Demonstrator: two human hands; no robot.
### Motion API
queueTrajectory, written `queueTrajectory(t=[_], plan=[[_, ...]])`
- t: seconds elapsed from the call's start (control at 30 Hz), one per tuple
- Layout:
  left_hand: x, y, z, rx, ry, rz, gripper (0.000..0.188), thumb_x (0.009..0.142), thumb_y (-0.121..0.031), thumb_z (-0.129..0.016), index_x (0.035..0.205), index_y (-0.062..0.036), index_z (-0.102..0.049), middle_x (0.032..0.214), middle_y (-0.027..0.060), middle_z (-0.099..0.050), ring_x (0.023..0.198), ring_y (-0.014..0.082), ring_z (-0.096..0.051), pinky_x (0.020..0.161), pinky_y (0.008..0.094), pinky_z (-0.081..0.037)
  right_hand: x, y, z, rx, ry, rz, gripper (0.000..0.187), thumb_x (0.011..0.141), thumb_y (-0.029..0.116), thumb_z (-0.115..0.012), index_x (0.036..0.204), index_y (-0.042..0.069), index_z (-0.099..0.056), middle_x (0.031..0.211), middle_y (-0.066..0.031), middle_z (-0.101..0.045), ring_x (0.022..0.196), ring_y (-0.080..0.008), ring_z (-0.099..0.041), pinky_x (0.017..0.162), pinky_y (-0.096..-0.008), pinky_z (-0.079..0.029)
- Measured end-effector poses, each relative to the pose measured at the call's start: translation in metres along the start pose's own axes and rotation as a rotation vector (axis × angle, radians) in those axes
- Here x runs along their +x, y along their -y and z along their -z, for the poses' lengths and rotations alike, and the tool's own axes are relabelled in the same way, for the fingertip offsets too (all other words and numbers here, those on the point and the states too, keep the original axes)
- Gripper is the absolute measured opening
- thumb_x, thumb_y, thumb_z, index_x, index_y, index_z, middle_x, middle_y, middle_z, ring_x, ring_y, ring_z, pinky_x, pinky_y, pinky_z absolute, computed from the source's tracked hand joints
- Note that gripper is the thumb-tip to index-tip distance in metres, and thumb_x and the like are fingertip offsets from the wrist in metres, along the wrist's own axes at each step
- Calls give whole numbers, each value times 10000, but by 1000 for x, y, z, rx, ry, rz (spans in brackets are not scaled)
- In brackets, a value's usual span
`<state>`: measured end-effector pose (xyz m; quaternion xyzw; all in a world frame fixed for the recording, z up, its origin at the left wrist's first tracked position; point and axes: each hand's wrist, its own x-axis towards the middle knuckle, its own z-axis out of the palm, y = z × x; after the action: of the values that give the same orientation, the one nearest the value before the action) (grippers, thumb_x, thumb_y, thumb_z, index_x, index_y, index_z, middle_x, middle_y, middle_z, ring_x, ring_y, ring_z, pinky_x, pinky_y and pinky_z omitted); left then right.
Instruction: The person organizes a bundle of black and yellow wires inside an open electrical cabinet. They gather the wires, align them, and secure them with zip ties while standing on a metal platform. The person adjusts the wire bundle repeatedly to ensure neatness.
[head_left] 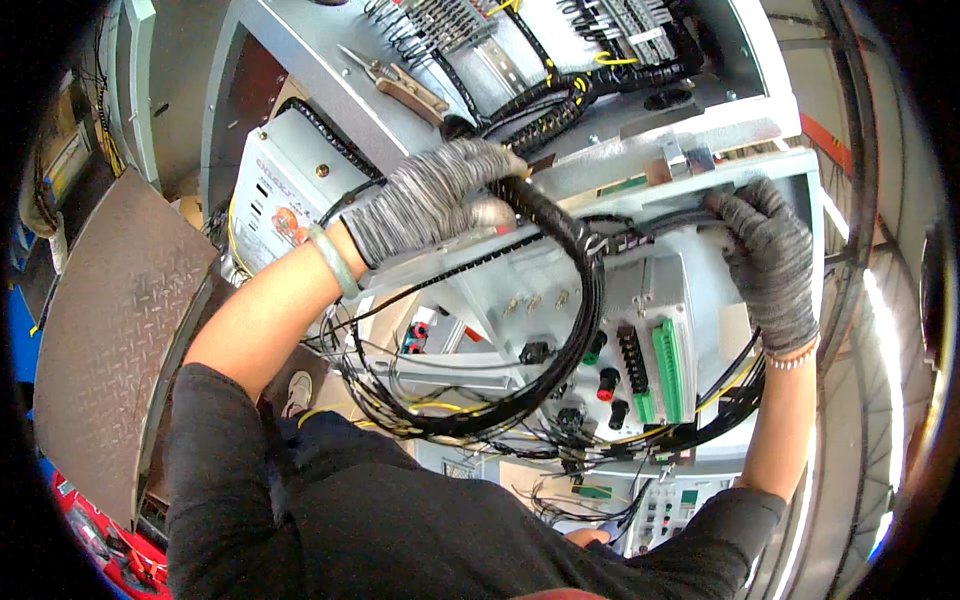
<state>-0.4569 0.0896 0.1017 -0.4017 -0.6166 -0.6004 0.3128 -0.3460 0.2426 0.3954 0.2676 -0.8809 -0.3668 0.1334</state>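
My left hand (430, 200), in a grey striped knit glove, is closed around a thick black wire bundle (582, 300) near the top edge of an open cabinet door. From there the bundle loops down in a wide arc and fans into loose thin wires (375, 400). My right hand (768, 250), gloved alike, has its fingers bent around a dark cable branch (685, 220) at the door's upper right corner; the fingertips are partly hidden. Below, the door's inner face carries a device with a green terminal strip (667, 370) and a red-capped part (607, 384).
Beyond the door stands the cabinet (690, 130) with terminal rows and sleeved wiring; pliers (400, 85) lie on its edge. A white printed box (300, 180) sits at left, near a brown checker-plate sheet (120, 330). Another person's hand (588, 537) shows below, near another panel (680, 505).
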Motion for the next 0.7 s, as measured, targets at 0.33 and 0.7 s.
queueTrajectory(t=[0.33, 0.7], plan=[[17, 1, 5, 111, 50, 114, 457, 680, -375, -693, 1026, -82, -630, 925, 107, -620, 872, 290, -597, 773, 368, -482, -2, 3, -4, 1, -69, -10, 371, 605, 8, -675, 967, 83, -647, 835, -104, -579, 756, -288, -591, 668, -357, -491], [12, -98, 3, 61, -54, 160, 337, 740, -191, -688, 1028, -37, -605, 942, 124, -571, 869, 293, -578, 768, 344, -472, -5, -5, -9, 26, -102, 93, 310, 678, 91, -678, 986, 102, -642, 902, -111, -585, 781, -292, -597, 671, -366, -491]])
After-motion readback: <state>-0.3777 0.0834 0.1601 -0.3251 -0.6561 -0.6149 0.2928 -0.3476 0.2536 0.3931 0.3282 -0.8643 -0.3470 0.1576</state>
